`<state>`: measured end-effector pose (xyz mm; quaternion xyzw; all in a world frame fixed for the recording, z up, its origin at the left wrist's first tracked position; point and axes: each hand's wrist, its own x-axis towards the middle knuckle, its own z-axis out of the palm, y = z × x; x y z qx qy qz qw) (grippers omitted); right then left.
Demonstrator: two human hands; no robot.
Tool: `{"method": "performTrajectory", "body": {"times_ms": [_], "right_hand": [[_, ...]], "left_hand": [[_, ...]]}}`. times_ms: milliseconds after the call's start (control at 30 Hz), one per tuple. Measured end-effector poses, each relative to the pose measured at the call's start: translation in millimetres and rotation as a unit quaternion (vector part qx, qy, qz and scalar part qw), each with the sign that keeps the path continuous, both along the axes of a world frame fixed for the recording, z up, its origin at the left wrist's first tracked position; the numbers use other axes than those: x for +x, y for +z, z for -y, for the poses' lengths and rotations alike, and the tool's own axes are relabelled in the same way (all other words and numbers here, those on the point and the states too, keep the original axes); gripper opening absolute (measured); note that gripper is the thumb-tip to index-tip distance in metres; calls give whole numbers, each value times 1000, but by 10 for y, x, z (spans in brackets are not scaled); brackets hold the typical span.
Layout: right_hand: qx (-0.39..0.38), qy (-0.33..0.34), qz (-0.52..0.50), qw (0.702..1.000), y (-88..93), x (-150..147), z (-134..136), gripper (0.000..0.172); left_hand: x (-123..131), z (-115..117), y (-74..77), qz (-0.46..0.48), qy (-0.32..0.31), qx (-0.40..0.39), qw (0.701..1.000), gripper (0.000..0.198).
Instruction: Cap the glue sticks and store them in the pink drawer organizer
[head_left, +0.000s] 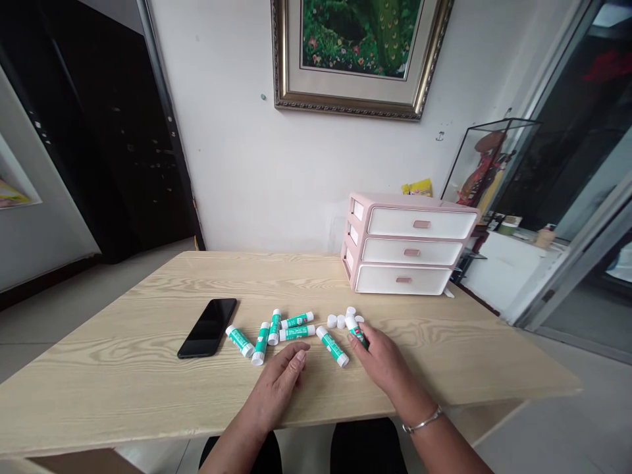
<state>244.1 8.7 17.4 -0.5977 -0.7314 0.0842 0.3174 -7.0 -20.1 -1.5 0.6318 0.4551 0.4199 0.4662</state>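
My right hand [378, 352] is closed round a green-and-white glue stick [356, 330], its white end pointing up and away from me. Several round white caps [340, 321] sit just beyond that hand. My left hand [286, 375] rests near the front of the table, fingers loosely curled and partly hidden, with no object visible in it. Between the hands lies another glue stick [332, 346], slanted. Beyond and left of my left hand, several more glue sticks [261, 342] lie at different angles, some close together.
A black phone [207, 328] lies on the wooden table [162, 283] at the left. At the back right stands a pink and white drawer unit [409, 251] with a yellow packet [417, 187] behind its top. A framed picture [348, 102] hangs on the wall.
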Motion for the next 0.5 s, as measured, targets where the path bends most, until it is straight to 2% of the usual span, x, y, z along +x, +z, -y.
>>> {"method": "performTrajectory", "body": {"times_ms": [233,500], "right_hand": [[-60,20,12,998,-83,-82,-91,21],[-18,14,-3,1000,-221,-58,-158,28]], "left_hand": [[2,9,18,-19,-7,2,1000,45],[16,0,-34,-36,3,18,999,41]]}}
